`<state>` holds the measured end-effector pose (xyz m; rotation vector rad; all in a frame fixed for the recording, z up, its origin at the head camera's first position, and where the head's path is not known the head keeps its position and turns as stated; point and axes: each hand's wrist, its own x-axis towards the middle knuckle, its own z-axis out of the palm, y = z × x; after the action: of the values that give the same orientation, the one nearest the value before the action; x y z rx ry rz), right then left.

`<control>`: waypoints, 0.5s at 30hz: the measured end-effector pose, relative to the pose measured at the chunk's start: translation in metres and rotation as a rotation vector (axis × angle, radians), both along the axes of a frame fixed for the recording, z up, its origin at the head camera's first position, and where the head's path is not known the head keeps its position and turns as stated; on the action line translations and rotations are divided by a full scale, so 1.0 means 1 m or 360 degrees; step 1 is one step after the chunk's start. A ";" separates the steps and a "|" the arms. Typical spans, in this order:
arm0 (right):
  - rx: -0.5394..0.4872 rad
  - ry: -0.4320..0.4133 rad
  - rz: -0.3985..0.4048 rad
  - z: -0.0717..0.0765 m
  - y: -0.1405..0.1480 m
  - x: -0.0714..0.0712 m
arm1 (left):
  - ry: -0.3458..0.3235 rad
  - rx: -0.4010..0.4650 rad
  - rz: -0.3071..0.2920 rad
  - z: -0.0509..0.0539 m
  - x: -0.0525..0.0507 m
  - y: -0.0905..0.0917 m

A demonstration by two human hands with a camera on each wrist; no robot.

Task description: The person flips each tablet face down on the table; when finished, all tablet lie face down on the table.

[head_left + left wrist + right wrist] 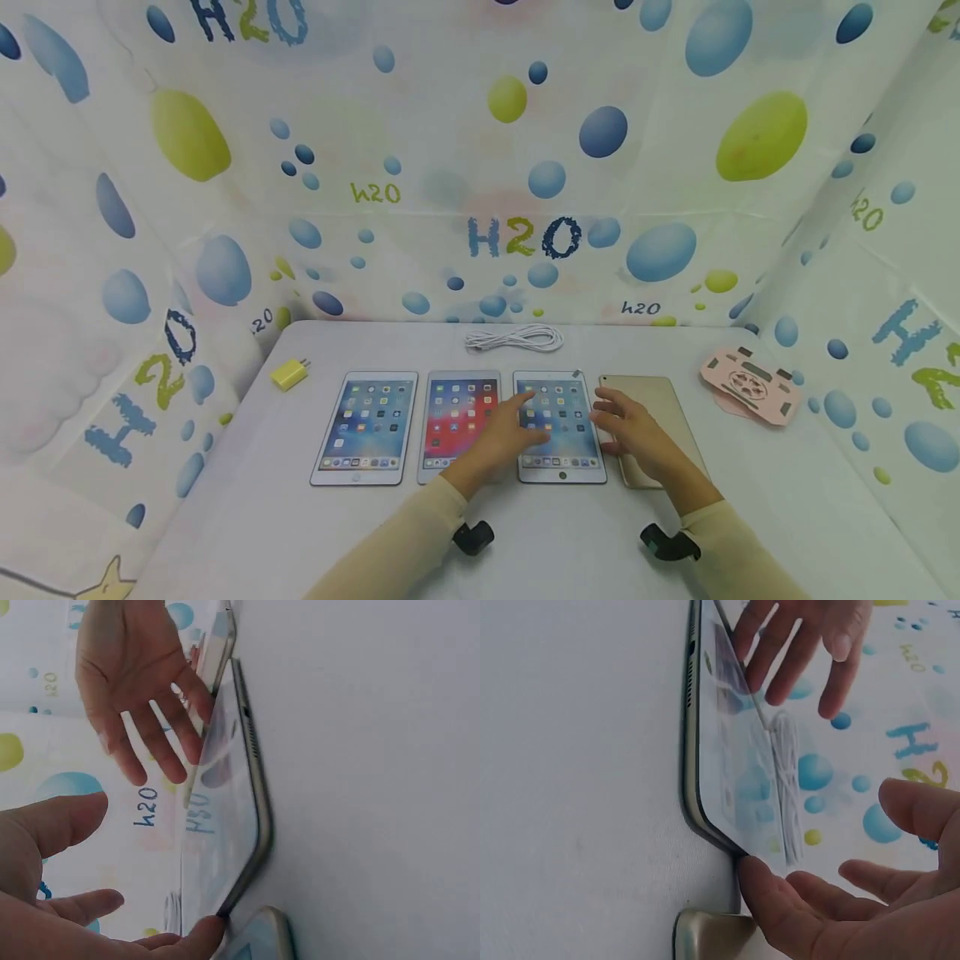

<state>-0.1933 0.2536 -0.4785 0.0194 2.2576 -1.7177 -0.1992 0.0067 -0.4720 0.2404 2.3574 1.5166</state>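
Note:
A white-framed tablet (566, 454) lies face up with its screen lit, between my two hands. My left hand (497, 437) reaches to its left side with thumb and fingers spread; in the left wrist view a fingertip appears to touch its edge. Opposite, my right hand (637, 432) is at the right side with fingers apart, and one fingertip meets the tablet's edge in the right wrist view. Under the right hand lies a gold tablet (667, 400), back up. Beneath my left forearm is a tablet with a red and blue screen (457, 404), partly hidden.
Another lit tablet (367, 425) lies at the row's left end. A yellow charger plug (289, 375) sits at the back left. Behind the row is a coiled white cable (517, 338). A pink case-like object (750, 385) rests at the right. Printed curtains surround the table.

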 end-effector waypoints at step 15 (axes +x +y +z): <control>-0.0177 -0.0085 -0.0140 0.004 -0.005 -0.001 | -0.0263 0.0326 0.0192 0.004 0.001 0.006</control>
<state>-0.1939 0.2490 -0.4745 0.1404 2.1496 -1.8624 -0.1986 0.0126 -0.4683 0.0184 2.1242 1.7639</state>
